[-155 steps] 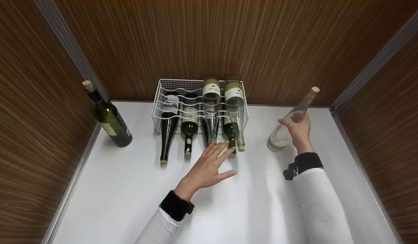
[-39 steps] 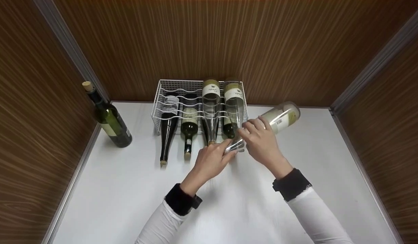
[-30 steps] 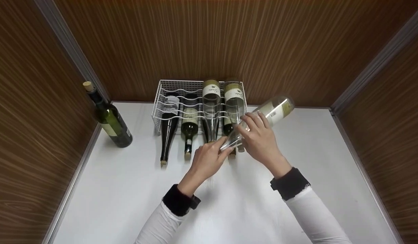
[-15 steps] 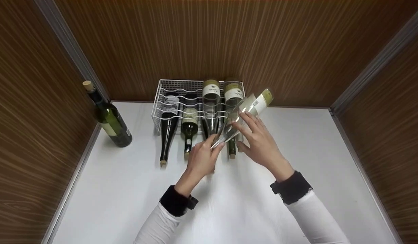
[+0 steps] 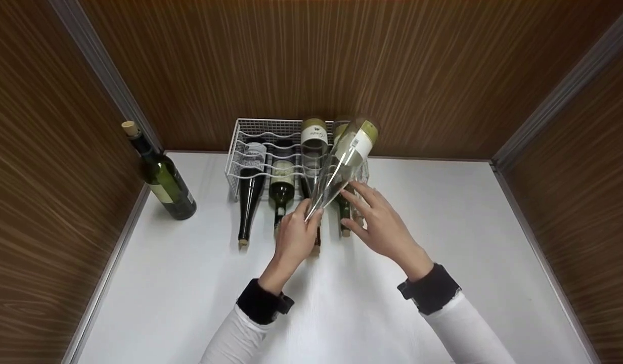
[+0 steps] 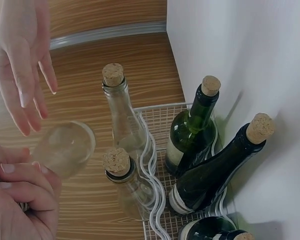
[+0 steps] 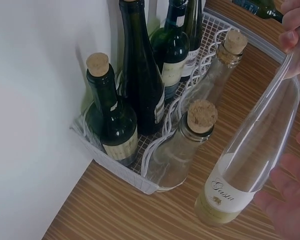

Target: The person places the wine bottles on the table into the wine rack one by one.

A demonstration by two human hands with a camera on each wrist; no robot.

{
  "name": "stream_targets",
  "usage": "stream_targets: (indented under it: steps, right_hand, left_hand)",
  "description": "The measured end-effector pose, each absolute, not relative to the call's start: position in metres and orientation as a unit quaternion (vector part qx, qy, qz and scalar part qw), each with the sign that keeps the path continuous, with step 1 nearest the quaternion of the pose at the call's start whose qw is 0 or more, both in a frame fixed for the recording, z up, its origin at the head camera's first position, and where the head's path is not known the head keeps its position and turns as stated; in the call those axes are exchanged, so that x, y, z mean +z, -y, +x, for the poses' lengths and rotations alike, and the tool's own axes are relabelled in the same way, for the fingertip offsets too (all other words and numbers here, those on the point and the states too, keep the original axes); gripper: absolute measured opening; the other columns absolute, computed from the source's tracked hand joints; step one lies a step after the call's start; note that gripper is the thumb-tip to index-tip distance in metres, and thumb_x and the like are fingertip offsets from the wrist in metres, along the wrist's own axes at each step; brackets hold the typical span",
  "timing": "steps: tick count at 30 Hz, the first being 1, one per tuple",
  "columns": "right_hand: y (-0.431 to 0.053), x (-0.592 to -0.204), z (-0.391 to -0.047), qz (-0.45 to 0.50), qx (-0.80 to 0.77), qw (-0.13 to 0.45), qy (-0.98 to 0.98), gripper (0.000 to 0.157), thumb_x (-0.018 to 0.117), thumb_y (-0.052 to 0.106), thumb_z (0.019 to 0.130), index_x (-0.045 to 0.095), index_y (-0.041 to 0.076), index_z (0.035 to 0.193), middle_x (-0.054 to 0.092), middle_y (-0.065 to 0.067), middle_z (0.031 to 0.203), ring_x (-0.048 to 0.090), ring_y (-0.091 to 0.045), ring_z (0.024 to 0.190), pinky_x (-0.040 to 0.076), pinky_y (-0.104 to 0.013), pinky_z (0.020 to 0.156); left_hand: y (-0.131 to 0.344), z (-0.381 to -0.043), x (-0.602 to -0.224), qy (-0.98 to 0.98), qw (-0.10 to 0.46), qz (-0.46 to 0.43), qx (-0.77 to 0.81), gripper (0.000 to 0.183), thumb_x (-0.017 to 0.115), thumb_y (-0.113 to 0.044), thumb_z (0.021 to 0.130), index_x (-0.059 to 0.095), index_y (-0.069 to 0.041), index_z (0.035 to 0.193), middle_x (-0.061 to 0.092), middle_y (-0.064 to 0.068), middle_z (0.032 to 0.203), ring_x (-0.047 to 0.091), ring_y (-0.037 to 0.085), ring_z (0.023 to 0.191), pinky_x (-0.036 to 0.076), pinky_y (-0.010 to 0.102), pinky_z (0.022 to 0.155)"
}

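Observation:
My left hand [image 5: 295, 237] grips the neck of a clear glass wine bottle [image 5: 361, 142] with a white label, its neck end hidden in the fist. The bottle slants, base up and to the right, over the right side of a white wire wine rack [image 5: 232, 169]. Beside its lower side is my right hand [image 5: 387, 232], fingers extended, fingertips close to the glass. In the right wrist view the label of the held bottle [image 7: 230, 187] faces the camera. Two corked clear bottles [image 7: 172, 157] lie in the rack's upper row, above several dark green bottles [image 5: 249, 197].
A corked green bottle [image 5: 171, 189] stands upright on the white table [image 5: 190, 283] at the left. Wood-patterned panels [image 5: 311, 60] close off the back and both sides. Corked necks of the racked bottles stick out toward the person.
The clear bottle, earlier upright in my right hand at the right, has passed to my left hand. It has swung leftward over the rack, and my right hand's fingers have loosened from it.

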State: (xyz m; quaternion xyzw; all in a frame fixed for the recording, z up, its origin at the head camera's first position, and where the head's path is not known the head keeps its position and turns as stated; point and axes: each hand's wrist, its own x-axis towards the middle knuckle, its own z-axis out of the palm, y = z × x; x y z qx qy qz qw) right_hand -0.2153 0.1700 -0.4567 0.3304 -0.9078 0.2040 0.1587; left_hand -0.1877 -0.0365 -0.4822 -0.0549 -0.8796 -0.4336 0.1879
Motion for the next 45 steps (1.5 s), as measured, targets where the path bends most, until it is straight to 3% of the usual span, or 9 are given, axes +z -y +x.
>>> stream_targets:
  steps: [13,23,31,38,45]
  right_hand:
    - [-0.166,-0.463,-0.213,0.322,0.19,0.137,0.917,0.06,0.067,0.033,0.094,0.047,0.012,0.147,0.039,-0.014,0.152,0.035,-0.033,0.139,0.026,-0.048,0.113]
    - [-0.165,-0.469,-0.212,0.316,0.206,0.11,0.92,0.06,0.062,0.036,0.097,0.044,0.012,0.149,0.035,-0.013,0.154,0.033,-0.033,0.14,0.023,-0.046,0.114]
    - [-0.165,-0.469,-0.211,0.316,0.206,0.098,0.921,0.06,0.061,0.038,0.098,0.042,0.014,0.15,0.033,-0.011,0.156,0.031,-0.031,0.141,0.023,-0.046,0.114]
    - [-0.165,-0.47,-0.209,0.322,0.202,0.104,0.919,0.061,0.062,0.037,0.097,0.044,0.011,0.149,0.035,-0.014,0.154,0.032,-0.033,0.14,0.026,-0.048,0.113]
    - [-0.163,-0.473,-0.209,0.332,0.199,0.104,0.916,0.061,0.061,0.038,0.098,0.044,0.01,0.149,0.036,-0.016,0.153,0.032,-0.035,0.14,0.028,-0.05,0.112]
  left_hand:
    - [0.049,-0.191,-0.487,0.866,0.193,0.004,-0.462,0.043,0.058,-0.029,0.101,0.058,0.003,0.129,0.071,0.021,0.096,0.069,0.035,0.08,0.053,0.048,0.065]
    - [0.059,-0.196,-0.495,0.856,0.202,0.025,-0.476,0.036,0.059,-0.026,0.1,0.061,0.001,0.125,0.069,0.016,0.082,0.064,0.029,0.067,0.05,0.047,0.059]
    - [0.071,-0.202,-0.503,0.854,0.217,0.051,-0.471,0.038,0.059,-0.025,0.1,0.06,0.004,0.125,0.069,0.021,0.087,0.066,0.036,0.073,0.05,0.05,0.064]
    - [0.077,-0.208,-0.512,0.855,0.217,0.081,-0.463,0.039,0.058,-0.02,0.1,0.057,0.008,0.128,0.067,0.03,0.104,0.066,0.044,0.091,0.051,0.053,0.076]
    - [0.081,-0.215,-0.517,0.843,0.227,0.097,-0.479,0.031,0.056,-0.016,0.1,0.059,0.008,0.12,0.068,0.025,0.092,0.065,0.044,0.087,0.048,0.055,0.076]
